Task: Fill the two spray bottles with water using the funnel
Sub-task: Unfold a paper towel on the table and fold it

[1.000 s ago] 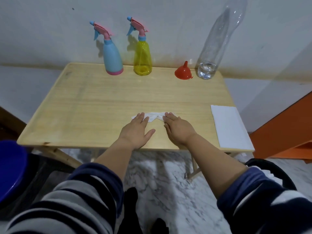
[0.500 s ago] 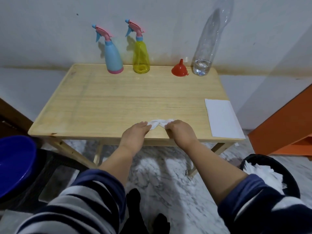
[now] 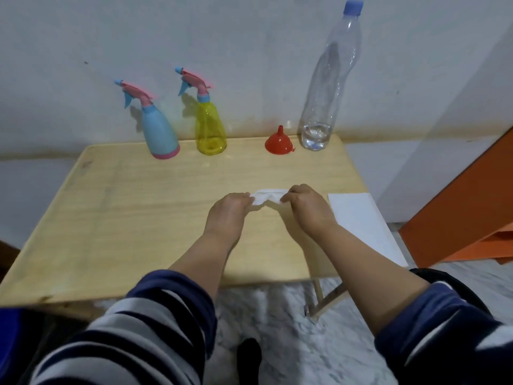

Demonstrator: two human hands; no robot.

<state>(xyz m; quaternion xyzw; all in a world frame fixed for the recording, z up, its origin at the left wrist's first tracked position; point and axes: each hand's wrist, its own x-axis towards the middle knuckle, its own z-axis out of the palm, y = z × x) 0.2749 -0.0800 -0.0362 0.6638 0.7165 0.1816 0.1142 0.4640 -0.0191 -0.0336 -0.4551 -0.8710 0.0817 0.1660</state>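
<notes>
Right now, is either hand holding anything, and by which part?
Both hold one crumpled white tissue on the table: the left hand pinches its left end, the right hand its right end.

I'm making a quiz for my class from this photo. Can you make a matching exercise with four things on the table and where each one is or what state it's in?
Things:
1. Funnel
2. Water bottle
3. Tissue
4. Yellow sprayer

States:
A. Pinched between both hands
B. Capped, with only a little water at the bottom
C. Standing right of the blue sprayer
D. Wide end down, spout up

Pairs: 1-D, 2-B, 3-A, 4-C
</notes>
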